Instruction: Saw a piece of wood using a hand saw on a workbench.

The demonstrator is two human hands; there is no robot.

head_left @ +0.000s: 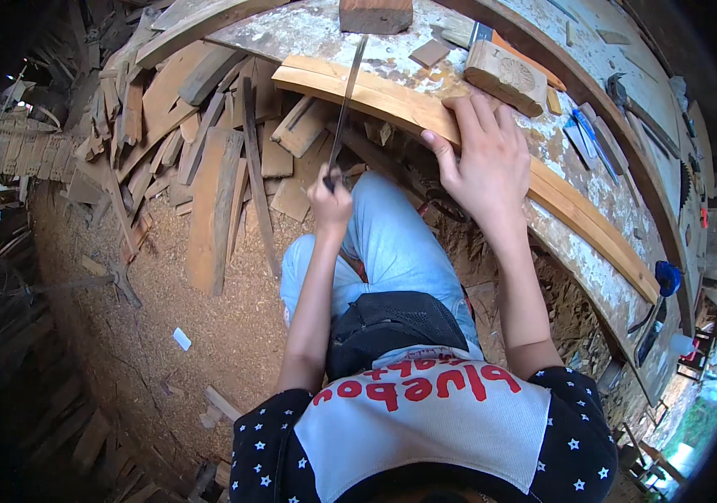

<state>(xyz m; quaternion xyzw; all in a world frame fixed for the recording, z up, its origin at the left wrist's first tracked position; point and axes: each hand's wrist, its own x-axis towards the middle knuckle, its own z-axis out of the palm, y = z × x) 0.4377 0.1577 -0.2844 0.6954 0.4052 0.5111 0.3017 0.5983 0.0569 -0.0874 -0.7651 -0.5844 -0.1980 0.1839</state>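
A long strip of light wood lies along the near edge of the worn, paint-spotted bench, and its left end sticks out past the edge. My right hand presses down on the strip with its fingers spread and the thumb on the near side. Closed round a dark handle, my left hand holds a thin-bladed handsaw. The blade stands across the strip near its left end, with its tip over the bench top. Whether its teeth have entered the wood I cannot tell.
Behind the strip sit a carved wooden block, a reddish block and a small brown square. Blue-handled tools and a blue clamp-like tool lie further right. Offcuts pile up at left above the sawdust-covered floor.
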